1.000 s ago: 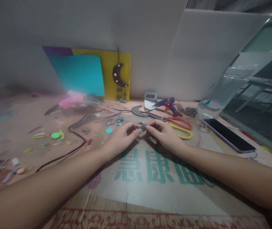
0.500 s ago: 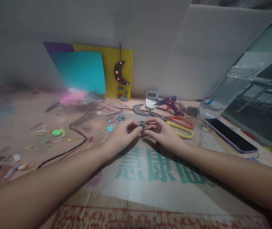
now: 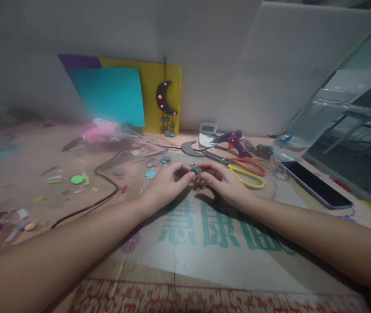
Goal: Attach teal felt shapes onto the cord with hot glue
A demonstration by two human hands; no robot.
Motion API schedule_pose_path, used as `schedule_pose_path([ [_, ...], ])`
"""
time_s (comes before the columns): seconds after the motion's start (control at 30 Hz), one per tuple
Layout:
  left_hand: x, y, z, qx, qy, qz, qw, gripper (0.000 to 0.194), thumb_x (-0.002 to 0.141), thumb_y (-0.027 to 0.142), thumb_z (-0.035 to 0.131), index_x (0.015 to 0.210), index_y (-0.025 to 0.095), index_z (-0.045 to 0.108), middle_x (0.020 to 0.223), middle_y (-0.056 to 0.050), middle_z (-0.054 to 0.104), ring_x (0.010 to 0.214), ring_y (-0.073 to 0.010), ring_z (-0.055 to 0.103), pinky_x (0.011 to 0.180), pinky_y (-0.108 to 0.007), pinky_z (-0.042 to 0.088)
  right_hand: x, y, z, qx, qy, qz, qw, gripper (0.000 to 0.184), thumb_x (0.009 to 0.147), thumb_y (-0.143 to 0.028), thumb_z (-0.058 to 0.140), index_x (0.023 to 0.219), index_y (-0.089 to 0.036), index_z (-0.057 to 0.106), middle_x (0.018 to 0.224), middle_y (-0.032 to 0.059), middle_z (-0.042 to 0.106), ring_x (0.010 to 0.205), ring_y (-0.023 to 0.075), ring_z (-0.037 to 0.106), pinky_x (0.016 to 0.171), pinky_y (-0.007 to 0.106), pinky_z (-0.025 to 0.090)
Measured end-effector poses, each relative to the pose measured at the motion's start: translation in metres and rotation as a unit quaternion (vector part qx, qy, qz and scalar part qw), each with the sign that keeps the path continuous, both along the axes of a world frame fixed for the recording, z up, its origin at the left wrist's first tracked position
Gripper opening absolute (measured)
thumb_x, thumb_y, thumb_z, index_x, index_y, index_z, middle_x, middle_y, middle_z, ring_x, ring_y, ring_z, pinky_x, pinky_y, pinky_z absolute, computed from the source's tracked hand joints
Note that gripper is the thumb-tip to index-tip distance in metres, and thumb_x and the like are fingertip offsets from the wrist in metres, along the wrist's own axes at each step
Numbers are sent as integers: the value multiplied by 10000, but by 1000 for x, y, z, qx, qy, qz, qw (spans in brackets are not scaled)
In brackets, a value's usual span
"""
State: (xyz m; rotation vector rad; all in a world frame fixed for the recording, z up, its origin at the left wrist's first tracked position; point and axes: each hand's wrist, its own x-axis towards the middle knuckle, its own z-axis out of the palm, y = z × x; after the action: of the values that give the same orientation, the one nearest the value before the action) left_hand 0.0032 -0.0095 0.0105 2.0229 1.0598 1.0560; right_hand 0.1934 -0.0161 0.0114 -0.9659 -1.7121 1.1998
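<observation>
A small dark teal piece [image 3: 196, 170], too small to name exactly, is pinched between thumb and finger of my left hand [image 3: 167, 184]. My right hand [image 3: 223, 180] meets it from the other side, thumb and fingertips closed on the same piece. Just beyond the hands lies a grey crescent moon cutout [image 3: 192, 148]. Scissors [image 3: 246, 174] with one red and one yellow handle rest beside my right hand. Left of my left hand are a light blue flower cutout [image 3: 150, 174] and small teal bits [image 3: 165, 161].
A purple hot glue gun [image 3: 234, 141] with a red light lies behind the scissors, near grey yarn [image 3: 263, 151]. At the right edge is a phone [image 3: 316, 184]. A black cord [image 3: 107, 198] crosses the left side among scraps. A decorated moon hanging [image 3: 163, 99] leans against yellow sheeting.
The right thumb and fingers have drawn in closer around the small teal piece. My left hand keeps its pinch. The view has shifted very slightly.
</observation>
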Motion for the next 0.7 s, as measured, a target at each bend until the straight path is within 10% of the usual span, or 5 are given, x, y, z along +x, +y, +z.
schedule_pose_path([
  [0.7,0,-6,3,5,87,-15,996,171,858,285,547,764,162,620,731,6,652,684,-134,564,622,-236,394,1,-1,7,104,-181,-81,975,154,857,-323,590,851,-174,627,805,9,669,737,143,609,682,246,465],
])
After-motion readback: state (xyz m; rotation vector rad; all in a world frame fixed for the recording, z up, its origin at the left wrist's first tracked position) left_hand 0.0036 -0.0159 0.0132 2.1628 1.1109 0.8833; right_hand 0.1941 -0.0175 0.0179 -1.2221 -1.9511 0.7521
